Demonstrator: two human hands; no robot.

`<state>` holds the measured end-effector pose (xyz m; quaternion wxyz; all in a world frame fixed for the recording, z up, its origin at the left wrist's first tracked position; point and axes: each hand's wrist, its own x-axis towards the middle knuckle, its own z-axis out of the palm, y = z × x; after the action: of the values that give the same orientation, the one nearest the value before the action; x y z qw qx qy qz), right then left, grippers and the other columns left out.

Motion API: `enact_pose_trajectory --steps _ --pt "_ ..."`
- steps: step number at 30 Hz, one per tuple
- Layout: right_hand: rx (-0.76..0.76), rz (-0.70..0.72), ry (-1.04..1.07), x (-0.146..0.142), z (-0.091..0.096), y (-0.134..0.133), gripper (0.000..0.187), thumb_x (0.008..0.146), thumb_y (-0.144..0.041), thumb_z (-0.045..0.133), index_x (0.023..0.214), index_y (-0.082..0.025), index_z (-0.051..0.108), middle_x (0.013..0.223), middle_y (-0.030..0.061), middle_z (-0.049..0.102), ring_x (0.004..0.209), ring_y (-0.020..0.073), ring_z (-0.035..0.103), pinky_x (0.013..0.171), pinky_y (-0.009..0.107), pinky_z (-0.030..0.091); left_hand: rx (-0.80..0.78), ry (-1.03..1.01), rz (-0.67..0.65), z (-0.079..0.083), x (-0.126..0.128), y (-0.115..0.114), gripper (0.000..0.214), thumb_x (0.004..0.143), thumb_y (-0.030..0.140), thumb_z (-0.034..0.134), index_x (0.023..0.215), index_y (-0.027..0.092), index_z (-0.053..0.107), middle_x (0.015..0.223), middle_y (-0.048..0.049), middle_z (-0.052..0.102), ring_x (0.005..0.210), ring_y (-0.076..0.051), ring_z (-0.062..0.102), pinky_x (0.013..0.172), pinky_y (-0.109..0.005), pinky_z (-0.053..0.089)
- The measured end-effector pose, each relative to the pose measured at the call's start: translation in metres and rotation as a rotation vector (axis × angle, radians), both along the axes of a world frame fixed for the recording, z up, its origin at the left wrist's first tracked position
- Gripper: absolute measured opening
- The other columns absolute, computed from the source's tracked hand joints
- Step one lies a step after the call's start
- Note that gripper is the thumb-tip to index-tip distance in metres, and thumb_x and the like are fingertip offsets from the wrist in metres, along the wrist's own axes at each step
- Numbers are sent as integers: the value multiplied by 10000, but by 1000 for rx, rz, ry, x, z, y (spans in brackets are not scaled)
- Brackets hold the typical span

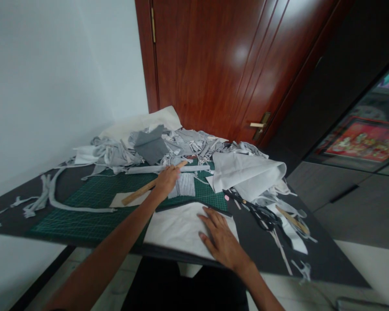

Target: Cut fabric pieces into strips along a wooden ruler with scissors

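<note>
My left hand (168, 179) is closed around a long flat wooden stick (139, 192), which slants over the green cutting mat (94, 190). Just right of that hand lies a small piece of pleated grey cloth (186, 185). At the table's front edge, my right hand (218, 235) rests with fingers spread on a white cloth piece (178, 229) with a dark strip along its far edge. Under the wooden stick is a flat cream piece (116, 200).
Grey and white fabric scraps (188, 144) are heaped along the back. Black-handled scissors (262, 216) lie at the right near a larger white cloth (246, 172). A curved grey fabric tube (53, 194) lies at the left. Behind the table stands a wooden door (207, 65).
</note>
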<state>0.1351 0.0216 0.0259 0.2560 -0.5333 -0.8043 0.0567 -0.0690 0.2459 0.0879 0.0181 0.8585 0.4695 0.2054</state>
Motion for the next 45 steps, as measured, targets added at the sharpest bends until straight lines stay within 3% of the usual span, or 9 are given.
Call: enact_pose_trajectory --steps 2,5,8,13,19,26,32,39,45 --pt "7 -15 -19 0 -4 1 499 1044 -332 515 1526 -221 457 1655 150 366 1534 323 330 1227 567 365 43 -14 28 14 5 -2 307 954 155 532 1247 157 625 1270 -165 618 1241 -326 548 1067 -479 445" --pt "4 -51 -37 -2 -8 7 512 1043 -350 522 1532 -205 464 1683 154 318 1557 331 285 1238 568 345 103 -51 -52 19 13 -35 279 1026 213 447 1253 163 602 1257 -138 625 1236 -298 546 1086 -460 429" --pt "1 -79 -40 -3 -9 17 526 1033 -342 539 1529 -178 475 1680 168 320 1564 334 269 1248 562 326 -81 -25 -260 1 14 -86 245 1056 244 399 1060 208 641 1021 -56 689 974 -225 650 898 -361 521" --pt "-5 -82 -38 1 -9 34 517 1040 -343 522 1519 -152 486 1662 192 346 1559 341 276 1249 576 308 -102 100 -220 -34 -5 -126 234 1011 219 482 1153 189 666 1169 -97 661 1144 -275 597 1009 -424 493" --pt "-8 -58 -20 4 -7 37 510 1040 -365 518 1510 -166 496 1658 185 358 1554 340 289 1240 576 327 -54 236 121 -36 -48 -98 338 996 225 468 1252 145 674 1218 -158 667 1145 -328 609 950 -467 532" --pt "41 -70 13 3 -11 36 496 1033 -359 531 1498 -187 511 1642 161 396 1540 325 323 1236 569 341 -38 169 151 -46 -82 -63 387 964 247 488 1287 197 695 1397 -149 646 1315 -329 578 1106 -514 467" --pt "19 -79 18 2 -10 36 494 1032 -365 534 1482 -160 532 1625 178 417 1536 326 331 1241 560 335 68 91 119 -36 -94 -44 478 879 140 495 1322 190 666 1373 -127 654 1289 -323 559 1112 -490 447" --pt "17 -87 41 2 -10 37 491 1018 -355 556 1474 -172 545 1620 162 429 1536 324 327 1238 556 341 -7 217 284 -39 -103 -10 406 989 277 453 1339 131 597 1263 -188 644 1199 -345 584 981 -456 486" --pt "16 -92 86 1 -7 35 491 994 -341 584 1454 -171 557 1603 153 442 1568 339 234 1251 562 313 -5 228 344 -39 -106 -10 344 990 167 357 1175 114 641 1116 -204 639 1071 -355 605 883 -467 506"
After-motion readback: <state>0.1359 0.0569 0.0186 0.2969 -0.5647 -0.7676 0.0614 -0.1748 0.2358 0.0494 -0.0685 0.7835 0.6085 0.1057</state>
